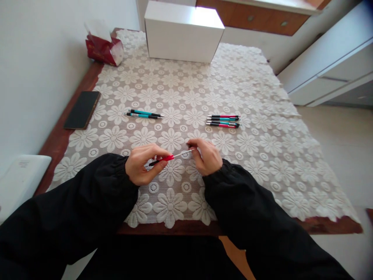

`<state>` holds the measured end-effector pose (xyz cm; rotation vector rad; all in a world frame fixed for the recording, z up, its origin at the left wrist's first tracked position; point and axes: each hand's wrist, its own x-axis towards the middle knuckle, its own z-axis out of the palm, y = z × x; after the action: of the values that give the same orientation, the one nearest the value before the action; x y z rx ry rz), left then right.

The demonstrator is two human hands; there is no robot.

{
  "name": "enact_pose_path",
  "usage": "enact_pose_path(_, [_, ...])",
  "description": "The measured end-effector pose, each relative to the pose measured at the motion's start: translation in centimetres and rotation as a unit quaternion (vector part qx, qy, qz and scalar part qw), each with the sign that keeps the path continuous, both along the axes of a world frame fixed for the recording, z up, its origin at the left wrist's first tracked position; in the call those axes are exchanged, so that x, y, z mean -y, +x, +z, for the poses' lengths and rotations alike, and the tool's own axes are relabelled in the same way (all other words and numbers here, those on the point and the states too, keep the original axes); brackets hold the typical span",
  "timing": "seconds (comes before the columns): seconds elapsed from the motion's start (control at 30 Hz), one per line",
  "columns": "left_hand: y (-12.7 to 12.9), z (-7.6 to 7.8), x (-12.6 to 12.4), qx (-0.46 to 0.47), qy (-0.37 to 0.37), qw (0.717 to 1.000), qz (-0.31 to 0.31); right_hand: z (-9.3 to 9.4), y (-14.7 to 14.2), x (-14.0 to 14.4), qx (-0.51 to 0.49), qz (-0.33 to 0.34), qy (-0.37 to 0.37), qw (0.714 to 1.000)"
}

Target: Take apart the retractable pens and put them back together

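My left hand (143,163) grips a red and black pen (163,158) by its barrel, just above the white lace tablecloth (262,128). My right hand (206,155) pinches the pale thin end (184,153) that sticks out of that pen's right side. Both hands sit near the table's front middle. Two teal pens (143,114) lie side by side to the far left of my hands. A small group of red and teal pens (223,121) lies to the far right of them.
A black phone (82,109) lies on the bare wooden table edge at the left. A red tissue pack (104,47) and a white box (183,32) stand at the back. A white container (20,179) sits off the table's left front.
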<state>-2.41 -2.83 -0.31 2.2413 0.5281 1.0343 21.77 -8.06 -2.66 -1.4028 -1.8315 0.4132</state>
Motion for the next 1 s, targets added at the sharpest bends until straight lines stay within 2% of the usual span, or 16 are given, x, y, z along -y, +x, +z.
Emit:
enact_pose_path(0.07, [-0.1, 0.0, 0.0, -0.008, -0.001, 1.0, 0.003, 0.5, 0.2, -0.2, -0.204, 0.001, -0.017, 0.979])
enact_pose_path(0.13, [-0.1, 0.1, 0.0, -0.015, 0.001, 1.0, 0.002, 1.1, 0.4, -0.3, -0.359, 0.015, -0.022, 0.933])
enact_pose_path(0.2, [-0.1, 0.1, -0.1, -0.014, 0.002, 1.0, 0.001, 1.5, 0.5, -0.3, -0.44, 0.018, -0.022, 0.897])
enact_pose_path(0.27, [-0.1, 0.1, -0.2, -0.01, 0.003, 1.0, -0.002, 1.7, 0.4, -0.1, -0.481, 0.018, -0.026, 0.876])
enact_pose_path(0.33, [0.0, 0.2, -0.2, -0.01, 0.004, 1.0, -0.002, 1.8, 0.1, 0.2, -0.492, 0.024, -0.03, 0.87])
enact_pose_path(0.47, [0.1, 0.2, -0.2, -0.012, 0.005, 1.0, -0.004, 2.0, -0.8, 0.7, -0.46, 0.009, -0.012, 0.888])
enact_pose_path(0.53, [0.1, 0.3, -0.1, -0.015, 0.004, 1.0, -0.001, 2.1, -1.1, 0.8, -0.462, -0.002, -0.001, 0.887])
enact_pose_path(0.63, [0.1, 0.2, -0.1, -0.017, 0.002, 1.0, 0.002, 2.3, -1.0, 0.8, -0.471, -0.006, 0.006, 0.882])
enact_pose_path(1.0, [0.1, 0.0, -0.2, -0.006, 0.003, 1.0, -0.014, 2.3, -0.6, 1.0, -0.451, 0.017, -0.003, 0.892])
